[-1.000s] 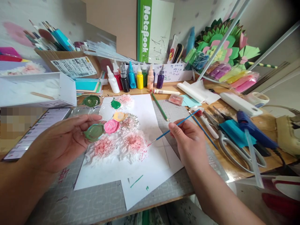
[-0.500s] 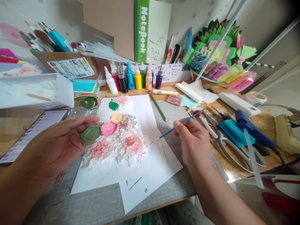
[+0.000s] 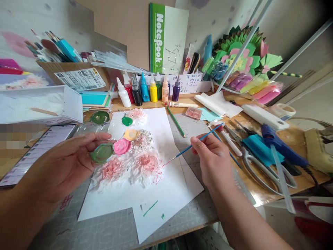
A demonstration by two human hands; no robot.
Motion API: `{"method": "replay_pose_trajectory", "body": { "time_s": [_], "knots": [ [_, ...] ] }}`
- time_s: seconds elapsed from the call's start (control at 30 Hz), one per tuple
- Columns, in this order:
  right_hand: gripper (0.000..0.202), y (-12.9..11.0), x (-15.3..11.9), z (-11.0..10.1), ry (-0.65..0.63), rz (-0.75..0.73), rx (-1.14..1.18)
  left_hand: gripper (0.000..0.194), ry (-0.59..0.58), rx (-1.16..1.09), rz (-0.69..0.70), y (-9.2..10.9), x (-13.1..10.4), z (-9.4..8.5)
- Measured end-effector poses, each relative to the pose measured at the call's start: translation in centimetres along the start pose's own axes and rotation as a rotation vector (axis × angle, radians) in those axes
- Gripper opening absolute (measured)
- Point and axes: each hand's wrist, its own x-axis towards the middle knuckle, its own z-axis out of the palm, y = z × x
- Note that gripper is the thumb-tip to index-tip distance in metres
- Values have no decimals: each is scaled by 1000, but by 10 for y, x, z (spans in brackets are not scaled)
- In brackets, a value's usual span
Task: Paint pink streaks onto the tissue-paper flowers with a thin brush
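My left hand [image 3: 75,156] grips a clear paint palette [image 3: 116,129], held above the left side of the white paper [image 3: 171,194]. Its wells carry green, yellow and pink paint [image 3: 122,147]. Between the thumb and fingers of my right hand [image 3: 212,152] is a thin blue paintbrush [image 3: 187,149], slanting down to the left. The brush tip is at the right edge of a pink-and-white ruffled flower [image 3: 147,165], by some pink marks. A second ruffled flower [image 3: 111,170] lies to its left, partly beneath the palette.
Paint bottles [image 3: 144,88] stand in a row at the back. A green pencil [image 3: 176,122] lies beyond the paper. Scissors [image 3: 256,170] and a blue glue gun [image 3: 282,146] lie to the right. A white box [image 3: 73,104] and a phone [image 3: 52,142] are at the left.
The brush tip has shifted slightly left and down, nearer the flower's edge. The whole view has dipped a little. The left hand still holds the palette.
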Motion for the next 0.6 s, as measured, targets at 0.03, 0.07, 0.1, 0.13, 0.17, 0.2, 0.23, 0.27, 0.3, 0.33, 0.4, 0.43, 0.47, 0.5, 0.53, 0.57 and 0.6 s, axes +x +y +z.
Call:
{"method": "replay_pose_trajectory", "body": {
  "time_s": [0.03, 0.07, 0.1, 0.13, 0.17, 0.2, 0.23, 0.27, 0.3, 0.33, 0.4, 0.43, 0.47, 0.5, 0.53, 0.57, 0.6],
  "knots": [
    [25, 0, 0, 1, -14, -1, -7, 29, 15, 35, 5, 0, 0, 0],
    [25, 0, 0, 1, -22, -4, -14, 30, 28, 84, 18, 1, -1, 1],
    [25, 0, 0, 1, -18, -9, -22, 30, 32, 127, 34, 1, -1, 1],
    [25, 0, 0, 1, -6, -17, -30, 30, 24, 144, 44, 1, -1, 1],
    [25, 0, 1, 0, 11, -29, -35, 30, 17, 151, 52, 1, -1, 1],
    [25, 1, 1, -1, 30, -42, -38, 30, 13, 156, 58, 0, -1, 1],
    [26, 1, 1, -1, 44, -56, -37, 30, 11, 160, 65, 0, -1, 0],
    [25, 1, 1, -1, 53, -70, -33, 30, 7, 162, 71, -1, 0, -1],
    [25, 1, 0, -1, 54, -84, -29, 29, 0, 165, 73, -1, 0, -1],
    [24, 1, -1, -1, 47, -100, -28, 28, -7, 168, 72, -2, 1, -2],
    [21, -1, -4, 1, 28, -134, -50, 25, -24, 168, 73, -2, 2, -3],
    [20, -1, -6, 2, 16, -157, -72, 23, -31, 165, 75, -2, 2, -4],
    [18, -2, -8, 2, 4, -186, -100, 22, -35, 160, 80, -2, 3, -4],
    [17, -2, -9, 2, -6, -218, -126, 21, -34, 155, 85, -2, 3, -4],
    [16, -3, -11, 1, -14, -252, -146, 22, -29, 152, 88, -2, 2, -4],
    [16, -3, -12, 0, -19, -284, -158, 23, -23, 151, 85, -1, 2, -3],
    [16, -2, -13, -2, -21, -313, -162, 25, -12, 154, 74, -1, 1, -2]
  ]
}}
